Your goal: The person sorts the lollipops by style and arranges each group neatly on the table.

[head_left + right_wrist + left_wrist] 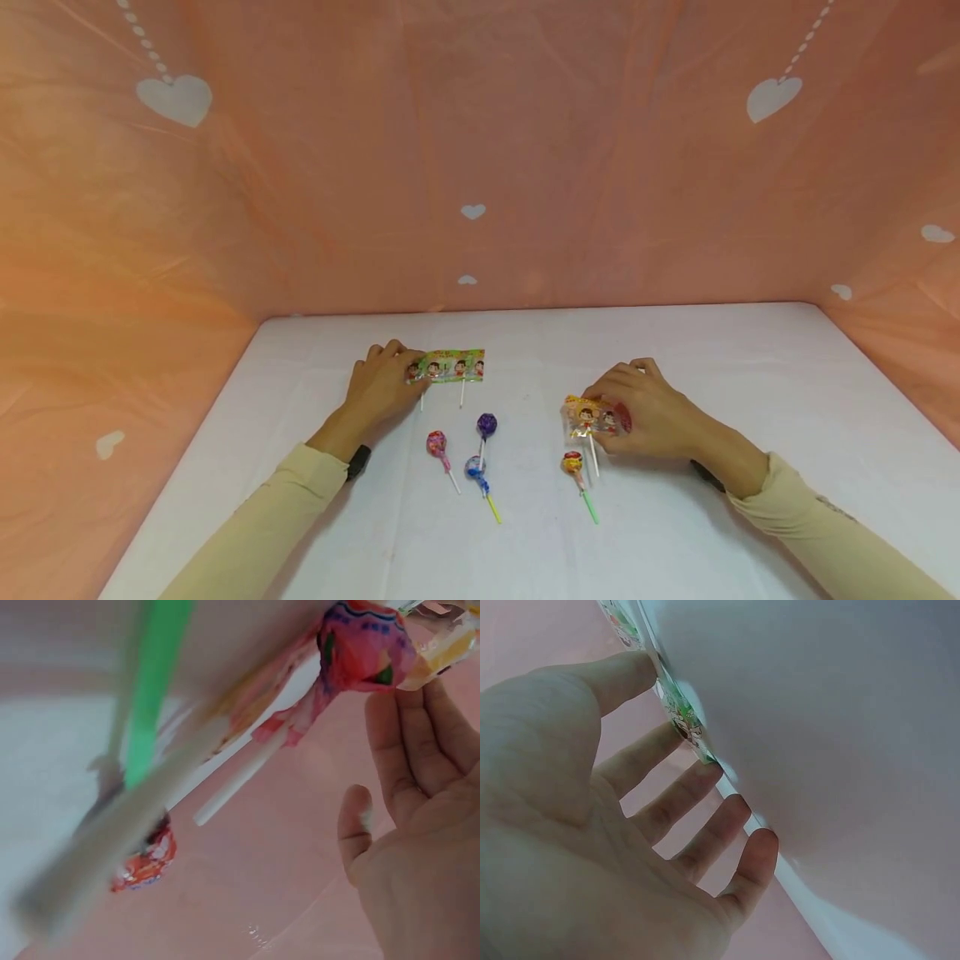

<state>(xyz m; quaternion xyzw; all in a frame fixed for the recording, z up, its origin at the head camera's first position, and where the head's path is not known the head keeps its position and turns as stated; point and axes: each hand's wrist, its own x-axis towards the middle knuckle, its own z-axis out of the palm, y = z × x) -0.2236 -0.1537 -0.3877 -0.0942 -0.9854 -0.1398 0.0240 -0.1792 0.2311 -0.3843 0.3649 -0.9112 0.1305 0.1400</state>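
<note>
Green-wrapped lollipops [453, 367], far left, sit pinched by the loosely spread left hand [380, 385], while the right hand [651, 412] grips an orange-wrapped lollipop [587, 416].

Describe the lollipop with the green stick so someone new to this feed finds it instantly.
On the white table, find the right hand, holding a yellow cartoon-printed packet. Just below that packet in the head view lies a loose lollipop with a red-and-yellow wrapper. Its green stick sets it apart: the other sticks in view are white or yellow.
</note>
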